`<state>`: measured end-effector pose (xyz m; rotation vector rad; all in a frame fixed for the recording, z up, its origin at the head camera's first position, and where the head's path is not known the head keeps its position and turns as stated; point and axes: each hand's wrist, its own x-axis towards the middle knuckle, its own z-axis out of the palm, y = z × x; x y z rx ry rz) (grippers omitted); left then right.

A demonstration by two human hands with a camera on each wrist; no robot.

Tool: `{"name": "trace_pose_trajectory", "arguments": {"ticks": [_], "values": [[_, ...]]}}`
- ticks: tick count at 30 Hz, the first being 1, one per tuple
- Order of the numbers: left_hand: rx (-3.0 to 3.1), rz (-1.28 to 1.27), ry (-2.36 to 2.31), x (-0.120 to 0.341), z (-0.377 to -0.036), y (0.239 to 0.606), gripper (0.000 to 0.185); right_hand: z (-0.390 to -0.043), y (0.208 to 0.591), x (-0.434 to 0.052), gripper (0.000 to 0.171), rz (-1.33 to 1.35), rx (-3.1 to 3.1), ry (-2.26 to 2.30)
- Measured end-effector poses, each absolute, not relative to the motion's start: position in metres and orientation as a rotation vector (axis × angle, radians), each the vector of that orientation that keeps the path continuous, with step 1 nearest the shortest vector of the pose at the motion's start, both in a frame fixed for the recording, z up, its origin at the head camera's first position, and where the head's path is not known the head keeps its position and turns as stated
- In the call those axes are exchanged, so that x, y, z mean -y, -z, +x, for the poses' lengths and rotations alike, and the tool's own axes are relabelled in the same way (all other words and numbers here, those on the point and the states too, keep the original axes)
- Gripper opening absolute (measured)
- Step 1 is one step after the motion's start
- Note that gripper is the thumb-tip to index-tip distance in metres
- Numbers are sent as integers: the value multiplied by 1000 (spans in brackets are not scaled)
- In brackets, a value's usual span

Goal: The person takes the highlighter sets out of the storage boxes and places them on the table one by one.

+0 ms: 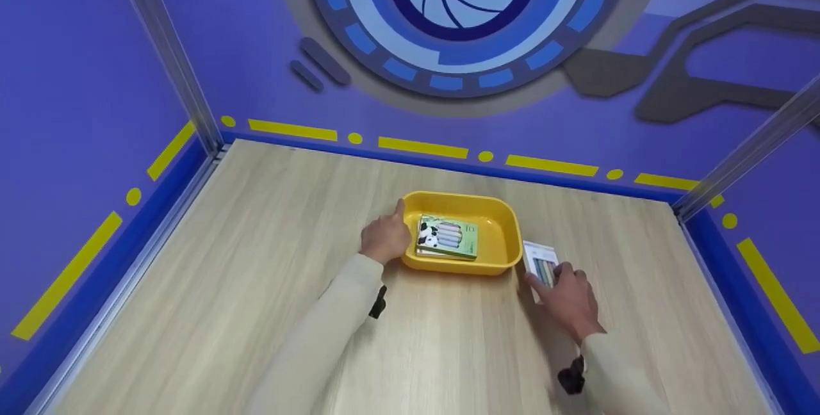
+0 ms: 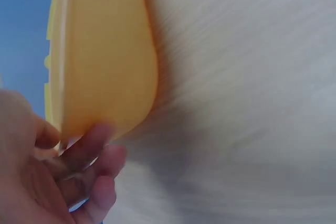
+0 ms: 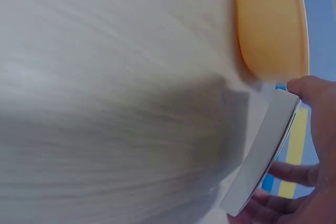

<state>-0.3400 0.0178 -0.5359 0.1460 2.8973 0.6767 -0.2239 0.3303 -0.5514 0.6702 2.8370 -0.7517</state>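
A yellow tray (image 1: 506, 245) sits mid-table with a panda-printed box of chalk (image 1: 446, 237) lying flat inside it. My left hand (image 1: 384, 235) holds the tray's left wall, index finger stretched along the rim. In the left wrist view its fingers (image 2: 89, 150) curl against the tray's outer wall (image 2: 105, 61). Just right of the tray lies a second white box (image 1: 539, 260), which my right hand (image 1: 567, 296) grips. The right wrist view shows this box (image 3: 265, 150) tilted up on one edge, pinched between thumb and fingers (image 3: 315, 93), beside the tray (image 3: 270, 24).
The wooden table (image 1: 269, 287) is fenced by purple walls with blue and yellow trim at the back and sides, and metal posts (image 1: 173, 63) stand at the back corners. Both cream sleeves reach in from the near edge.
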Motion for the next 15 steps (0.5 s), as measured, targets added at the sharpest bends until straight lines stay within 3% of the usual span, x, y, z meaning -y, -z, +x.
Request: {"name": "trace_pose_trajectory", "arguments": {"ticks": [15], "values": [[-2951, 213, -677, -22, -343, 539, 58, -187, 563, -301, 87, 709, -2728, 713]]}}
